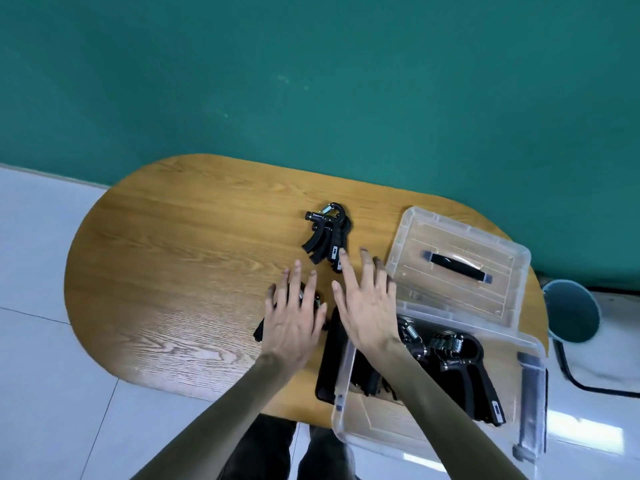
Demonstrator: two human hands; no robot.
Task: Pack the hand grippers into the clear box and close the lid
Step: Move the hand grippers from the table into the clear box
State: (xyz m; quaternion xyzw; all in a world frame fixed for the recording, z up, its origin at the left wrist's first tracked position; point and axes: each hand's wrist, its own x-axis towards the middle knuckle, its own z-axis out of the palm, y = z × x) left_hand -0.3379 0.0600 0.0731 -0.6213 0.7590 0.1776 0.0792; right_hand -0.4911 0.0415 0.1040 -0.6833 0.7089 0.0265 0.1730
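A small pile of black hand grippers [327, 235] lies on the wooden table [180, 258] near the middle. My right hand [363, 306] stretches toward it with fingers straight, the fingertips at the pile's near end. My left hand [294, 317] is spread flat over another black hand gripper [260, 330], which it mostly hides. The clear box [530, 386] stands at the table's right front edge with several hand grippers [464, 362] inside. Its clear lid [457, 268] with a black handle lies upside down behind the box.
A flat black object [329, 362] lies against the box's left wall. A grey-blue bin [571, 310] and a black cable [588, 386] are on the floor at the right. A green wall runs behind the table. My legs show below the table's near edge.
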